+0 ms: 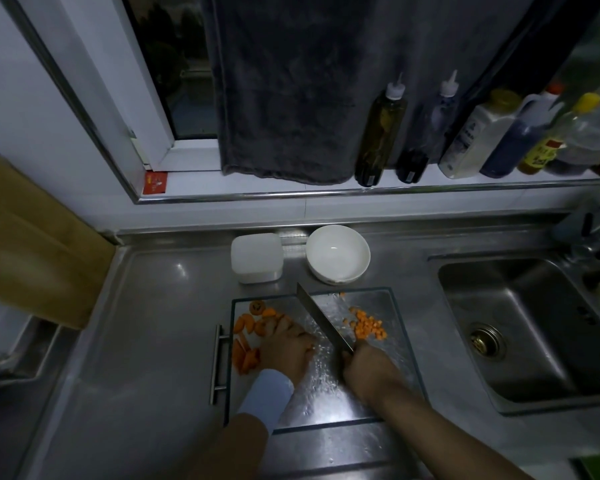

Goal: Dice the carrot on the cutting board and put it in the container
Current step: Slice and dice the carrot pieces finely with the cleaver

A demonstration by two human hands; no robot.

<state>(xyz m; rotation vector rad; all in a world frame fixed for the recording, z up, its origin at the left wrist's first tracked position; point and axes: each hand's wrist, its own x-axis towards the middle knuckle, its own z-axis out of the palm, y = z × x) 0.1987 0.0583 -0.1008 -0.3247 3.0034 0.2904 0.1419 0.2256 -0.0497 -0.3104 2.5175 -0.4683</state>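
So I'm standing by the steel counter (146, 323) and it's pretty dim in here. The person has a clear glass cutting board (326, 396) set in front of them, with the sink (534, 323) off to the right. Their right hand (368, 368) is wrapped tight around the handle of a big knife (323, 317), and the blade runs diagonally across the board with its tip pointing toward the far left. On the right side of the blade there's a little heap of diced carrot (366, 325), proper small cubes. On the left side are the uncut carrot slices (246, 341), chunky half-rounds and strips, plus the stem end (256, 306) near the far left corner. The left hand (288, 348) rests on that pile, fingers laid out fairly straight on top of a few slices and pressing them down rather than curled round anything, as far as I can make out. A pale blue cuff (267, 393) sits on that wrist. Just past the far edge of the board sit a white bowl (338, 254) and, to its left, a white square tub (257, 258). A dark towel (284, 98) hangs at the window, with a row of bottles (381, 133) on the sill.
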